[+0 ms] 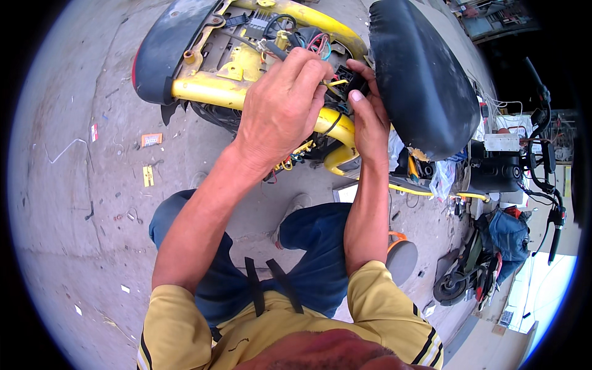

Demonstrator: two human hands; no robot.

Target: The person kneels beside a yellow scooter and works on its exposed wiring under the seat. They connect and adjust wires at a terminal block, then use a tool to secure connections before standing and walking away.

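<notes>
My left hand [287, 102] is closed in a pinch above the yellow frame [213, 90] of a scooter. A thin yellow piece [337, 82] shows at its fingertips; I cannot tell if it is a wire or part of a tool. My right hand [370, 120] grips a small black plastic box [350, 79] with square openings, thumb on the near side and fingers behind. The yellow piece reaches toward this box. Coloured wires [319, 44] and a finned metal block [256, 26] lie in the frame's open bay, partly hidden by my left hand.
A black seat [422, 80] stands tipped up right beside my right hand. Handlebars [546, 154] rise at the far right, with another scooter [478, 259] below. On the concrete floor lie an orange packet [152, 140], a yellow card [148, 176] and scraps. A round grey stool [402, 262] is near my right elbow.
</notes>
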